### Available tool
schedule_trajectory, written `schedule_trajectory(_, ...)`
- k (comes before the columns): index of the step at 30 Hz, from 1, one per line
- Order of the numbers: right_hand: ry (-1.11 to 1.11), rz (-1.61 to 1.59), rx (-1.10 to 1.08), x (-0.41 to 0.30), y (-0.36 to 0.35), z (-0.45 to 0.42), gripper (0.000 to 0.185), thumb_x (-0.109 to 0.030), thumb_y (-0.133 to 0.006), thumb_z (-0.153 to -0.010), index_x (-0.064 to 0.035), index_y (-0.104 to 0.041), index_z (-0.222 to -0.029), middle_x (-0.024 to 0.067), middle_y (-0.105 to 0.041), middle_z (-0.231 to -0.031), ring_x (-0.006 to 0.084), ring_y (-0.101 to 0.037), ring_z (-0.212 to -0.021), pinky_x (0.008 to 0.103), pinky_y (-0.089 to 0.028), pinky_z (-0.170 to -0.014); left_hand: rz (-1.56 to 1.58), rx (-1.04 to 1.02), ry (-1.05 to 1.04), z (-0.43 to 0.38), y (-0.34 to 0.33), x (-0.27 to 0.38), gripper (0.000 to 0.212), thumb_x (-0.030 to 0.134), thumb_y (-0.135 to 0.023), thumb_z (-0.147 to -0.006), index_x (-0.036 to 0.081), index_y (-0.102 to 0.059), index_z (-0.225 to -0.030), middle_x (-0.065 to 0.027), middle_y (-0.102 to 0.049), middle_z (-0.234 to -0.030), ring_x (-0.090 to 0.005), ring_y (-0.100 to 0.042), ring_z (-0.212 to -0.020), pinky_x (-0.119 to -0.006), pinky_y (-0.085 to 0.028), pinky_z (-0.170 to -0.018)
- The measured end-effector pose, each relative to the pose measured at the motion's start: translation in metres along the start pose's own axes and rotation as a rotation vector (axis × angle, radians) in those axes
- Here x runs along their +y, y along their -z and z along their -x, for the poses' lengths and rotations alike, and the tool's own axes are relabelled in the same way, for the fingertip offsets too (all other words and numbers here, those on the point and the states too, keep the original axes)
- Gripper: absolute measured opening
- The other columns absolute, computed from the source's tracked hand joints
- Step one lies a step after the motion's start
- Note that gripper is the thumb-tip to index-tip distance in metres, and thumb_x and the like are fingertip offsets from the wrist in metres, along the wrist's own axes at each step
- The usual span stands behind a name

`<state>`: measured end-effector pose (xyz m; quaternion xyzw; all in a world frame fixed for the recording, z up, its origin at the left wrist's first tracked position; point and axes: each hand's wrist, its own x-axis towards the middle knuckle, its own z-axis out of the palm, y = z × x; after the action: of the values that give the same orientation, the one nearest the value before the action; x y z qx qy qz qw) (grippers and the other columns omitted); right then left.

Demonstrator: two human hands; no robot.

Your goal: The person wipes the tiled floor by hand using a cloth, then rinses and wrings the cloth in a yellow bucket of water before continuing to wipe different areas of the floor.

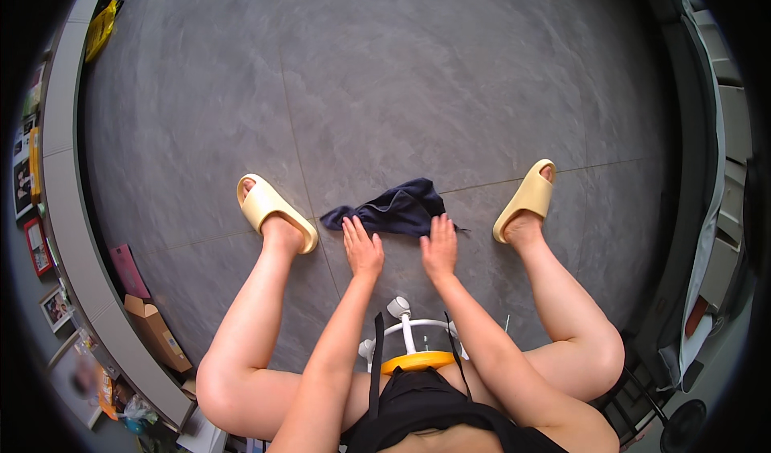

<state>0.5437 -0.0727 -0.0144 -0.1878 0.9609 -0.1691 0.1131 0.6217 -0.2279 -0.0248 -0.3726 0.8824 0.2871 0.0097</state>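
Observation:
A dark navy piece of fabric (400, 206) lies crumpled on the grey tiled floor between my feet, its left end narrow and bunched, its right end wider. My left hand (363, 247) rests palm down at its near edge, fingertips on the bunched left part. My right hand (440, 247) lies palm down at the near right corner, fingertips on the cloth, slightly blurred. A thin dark cord end (462, 230) shows just right of those fingers. Neither hand grips the cloth.
Cream slides (265, 203) are on my feet. Beneath me is a stool with a yellow seat (420, 361) and white wheeled base. Along the left run a long grey cabinet (63, 182), an opened cardboard box (158, 332) and a yellow bag (101, 30). Dark furniture (692, 152) borders the right.

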Motion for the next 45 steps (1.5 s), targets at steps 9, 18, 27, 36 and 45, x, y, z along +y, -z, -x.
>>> schedule_trajectory(9, -0.212, 0.155, -0.054, -0.059, -0.024, -0.104, 0.080, -0.045, -0.049, -0.082, 0.0114, -0.021, -0.131, 0.0337, -0.009, -0.139, 0.0495, -0.008, -0.129, 0.0564, -0.010, -0.103, -0.289, 0.031, 0.158, -0.107, 0.000, 0.040, 0.085, 0.042, -0.051, -0.082, -0.016, -0.013, -0.131, -0.0360, -0.008, -0.138, -0.0458, -0.008, -0.130, -0.047, -0.012, -0.107)
schedule_trajectory(18, 0.057, 0.172, -0.067, -0.114, 0.019, -0.319, 0.079, -0.050, -0.043, -0.084, 0.0006, -0.015, -0.138, 0.0230, -0.006, -0.144, 0.0401, -0.004, -0.133, 0.0479, -0.008, -0.107, -0.417, 0.106, 0.018, -0.325, 0.068, 0.057, 0.084, 0.053, -0.038, -0.085, -0.010, -0.013, -0.135, -0.0285, -0.008, -0.142, -0.0384, -0.008, -0.133, -0.046, -0.011, -0.107)
schedule_trajectory(27, -0.097, 0.060, 0.182, -0.079, 0.027, -0.210, 0.078, -0.052, -0.046, -0.082, 0.0022, -0.026, -0.134, 0.0266, -0.016, -0.141, 0.0467, -0.013, -0.129, 0.0543, -0.014, -0.103, -0.389, 0.194, -0.046, -0.242, 0.046, 0.089, 0.079, 0.046, -0.042, -0.086, -0.014, -0.018, -0.131, -0.0343, -0.014, -0.138, -0.0424, -0.014, -0.131, -0.047, -0.013, -0.106)
schedule_trajectory(36, -0.828, 0.021, 0.071, 0.071, 0.084, -0.157, 0.076, -0.052, -0.032, -0.088, 0.0042, -0.016, -0.136, 0.0278, -0.009, -0.142, 0.0454, -0.006, -0.131, 0.0520, -0.009, -0.105, -0.402, -0.153, -0.186, -0.116, -0.044, 0.240, 0.083, 0.044, -0.047, -0.084, -0.014, -0.014, -0.132, -0.0346, -0.007, -0.139, -0.0453, -0.006, -0.131, -0.048, -0.011, -0.106)
schedule_trajectory(45, -0.260, 0.204, 0.015, 0.190, 0.171, -0.293, 0.078, -0.054, -0.041, -0.084, -0.0068, -0.014, -0.140, 0.0169, -0.005, -0.146, 0.0359, -0.004, -0.134, 0.0475, -0.010, -0.107, -0.010, -0.236, 0.160, -0.156, -0.069, 0.361, 0.083, 0.045, -0.045, -0.085, -0.014, -0.011, -0.133, -0.0358, -0.002, -0.138, -0.0449, -0.003, -0.132, -0.049, -0.011, -0.106)
